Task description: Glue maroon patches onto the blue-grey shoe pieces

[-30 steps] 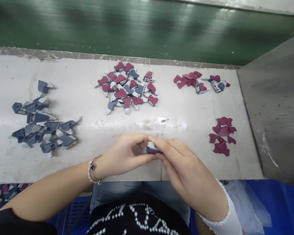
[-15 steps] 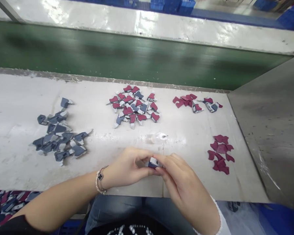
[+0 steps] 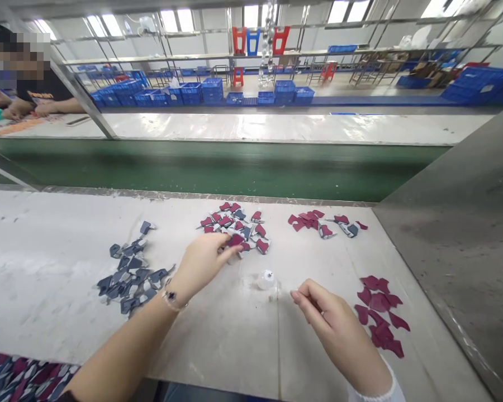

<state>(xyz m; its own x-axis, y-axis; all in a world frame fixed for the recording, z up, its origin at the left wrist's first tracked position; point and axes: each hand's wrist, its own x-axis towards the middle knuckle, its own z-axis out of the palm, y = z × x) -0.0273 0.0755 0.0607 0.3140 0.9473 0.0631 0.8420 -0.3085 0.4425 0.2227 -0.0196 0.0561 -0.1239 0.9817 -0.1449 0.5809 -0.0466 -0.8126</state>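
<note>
Maroon-topped piece [image 3: 236,240] in left hand [image 3: 202,261], right hand [image 3: 332,322] apart

The maroon-and-grey parts [image 3: 262,245] look like matt plastic, though too small to be sure, while the worktop [image 3: 235,346] is smooth with a faint sheen and the side panel [image 3: 456,240] scuffed metal.

Bright windows [image 3: 176,20] above red and blue stools [image 3: 253,42].

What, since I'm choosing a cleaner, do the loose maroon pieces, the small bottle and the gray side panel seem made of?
Loose maroon pieces: probably matte molded plastic, judging by even color and crisp curved outlines.
Small bottle: perhaps translucent plastic, as it looks pale and milky; glass isn't ruled out.
Gray side panel: likely metal, dull, with scuffs and soft reflections.
</note>
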